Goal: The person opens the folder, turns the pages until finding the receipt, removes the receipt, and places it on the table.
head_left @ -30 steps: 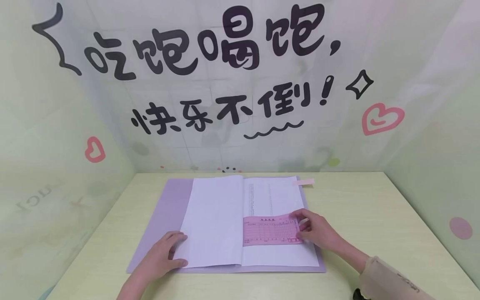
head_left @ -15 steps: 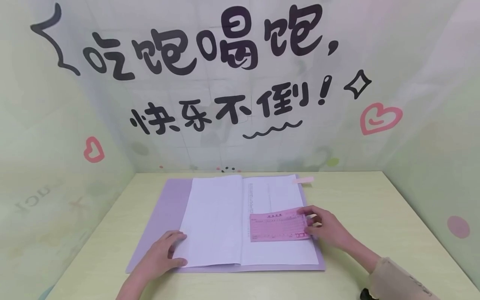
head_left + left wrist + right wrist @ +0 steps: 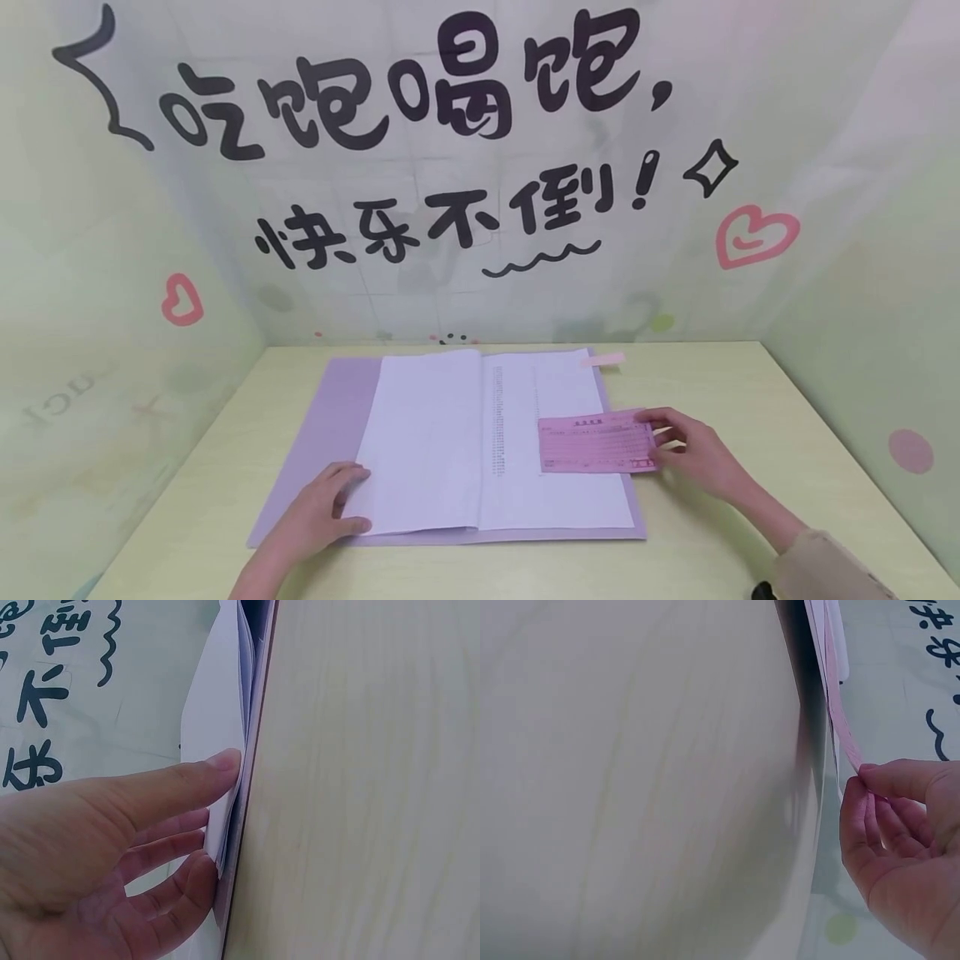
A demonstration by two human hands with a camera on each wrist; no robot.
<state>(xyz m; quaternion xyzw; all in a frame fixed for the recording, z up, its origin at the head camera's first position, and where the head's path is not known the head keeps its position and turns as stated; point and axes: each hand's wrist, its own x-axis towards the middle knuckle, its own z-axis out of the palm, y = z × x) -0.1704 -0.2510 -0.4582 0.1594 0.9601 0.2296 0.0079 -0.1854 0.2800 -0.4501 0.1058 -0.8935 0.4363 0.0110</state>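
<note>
A purple folder [image 3: 307, 442] lies spread on the table with white pages turned to the left [image 3: 427, 442] and a printed list page [image 3: 555, 392] on the right. My left hand [image 3: 322, 508] rests at the near left corner of the turned pages; in the left wrist view its thumb [image 3: 225, 761] presses the paper's edge, fingers relaxed. My right hand [image 3: 690, 454] pinches the right end of a pink printed receipt slip [image 3: 592, 443] between thumb and fingers. The slip overlaps the right page and reaches past the folder's right edge. In the right wrist view the slip [image 3: 841, 724] shows edge-on.
A pale pink sticky tab [image 3: 606, 360] juts from the right page's upper corner. The light wooden table [image 3: 750, 392] meets a printed backdrop [image 3: 450, 308] at its far edge. Side panels [image 3: 892, 333] stand to the left and right.
My right hand has drawn the pink receipt slip rightward, off the fold between the pages, uncovering more of the printed list. The left hand has kept its place on the pages.
</note>
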